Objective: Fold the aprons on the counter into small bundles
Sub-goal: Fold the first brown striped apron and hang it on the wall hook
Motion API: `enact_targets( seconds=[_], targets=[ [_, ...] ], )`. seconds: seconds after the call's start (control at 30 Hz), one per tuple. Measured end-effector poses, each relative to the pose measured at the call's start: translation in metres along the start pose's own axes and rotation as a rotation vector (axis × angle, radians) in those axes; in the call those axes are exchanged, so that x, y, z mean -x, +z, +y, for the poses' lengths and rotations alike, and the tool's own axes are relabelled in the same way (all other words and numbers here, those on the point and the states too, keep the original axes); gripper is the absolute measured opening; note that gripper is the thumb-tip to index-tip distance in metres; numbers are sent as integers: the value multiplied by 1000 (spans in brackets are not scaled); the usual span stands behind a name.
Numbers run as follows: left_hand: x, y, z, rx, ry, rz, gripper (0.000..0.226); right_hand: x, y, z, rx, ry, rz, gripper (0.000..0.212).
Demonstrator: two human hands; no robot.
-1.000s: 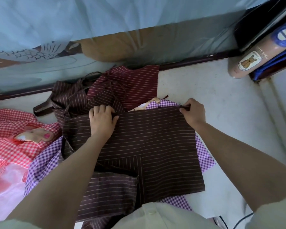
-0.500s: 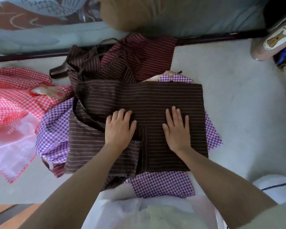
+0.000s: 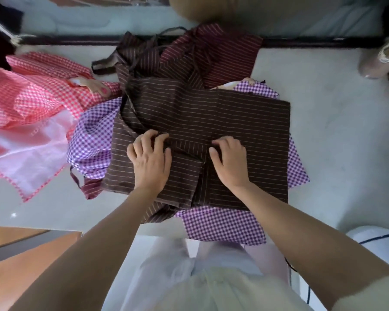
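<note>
A dark brown striped apron (image 3: 234, 117) lies partly folded on top of the pile in the middle of the counter. My left hand (image 3: 149, 159) rests on its near left part, fingers curled into the cloth by a fold edge. My right hand (image 3: 229, 160) sits beside it on the right, fingertips curled and digging into the same fabric. Under the brown apron lies a purple checked apron (image 3: 222, 225). A maroon striped apron (image 3: 229, 57) lies behind it. A red checked apron (image 3: 32, 97) with a pink lining is spread at the left.
The pale counter (image 3: 337, 140) runs bare to the right of the pile. A dark rail (image 3: 312, 42) borders its far edge. A bottle-like object (image 3: 382, 57) stands at the far right. The counter's near edge is at my waist, with orange floor (image 3: 32, 261) at the lower left.
Both hands came down from the apron's far edge to its middle, lay flat on it, and now have their fingers curled into the cloth. The view tilted downward.
</note>
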State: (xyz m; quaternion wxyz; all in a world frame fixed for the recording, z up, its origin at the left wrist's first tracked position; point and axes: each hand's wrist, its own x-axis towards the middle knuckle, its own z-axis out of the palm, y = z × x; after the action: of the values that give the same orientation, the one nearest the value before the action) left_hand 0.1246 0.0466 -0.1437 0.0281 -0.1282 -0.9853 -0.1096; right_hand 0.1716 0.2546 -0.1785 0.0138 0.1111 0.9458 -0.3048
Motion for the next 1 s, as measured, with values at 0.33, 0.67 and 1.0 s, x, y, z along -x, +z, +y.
enact_targets(
  seconds=[0.33, 0.67, 1.0],
  targets=[
    [35, -37, -87, 205, -173, -61, 51, -13, -17, -88, -431, 476, -646, 22],
    [50, -42, -121, 112, 129, -297, 118, 8, -43, -107, -917, 821, -299, 7],
    [52, -41, -111, 161, 230, -198, 91, 42, -55, -89, -546, 643, 562, 20]
  ],
)
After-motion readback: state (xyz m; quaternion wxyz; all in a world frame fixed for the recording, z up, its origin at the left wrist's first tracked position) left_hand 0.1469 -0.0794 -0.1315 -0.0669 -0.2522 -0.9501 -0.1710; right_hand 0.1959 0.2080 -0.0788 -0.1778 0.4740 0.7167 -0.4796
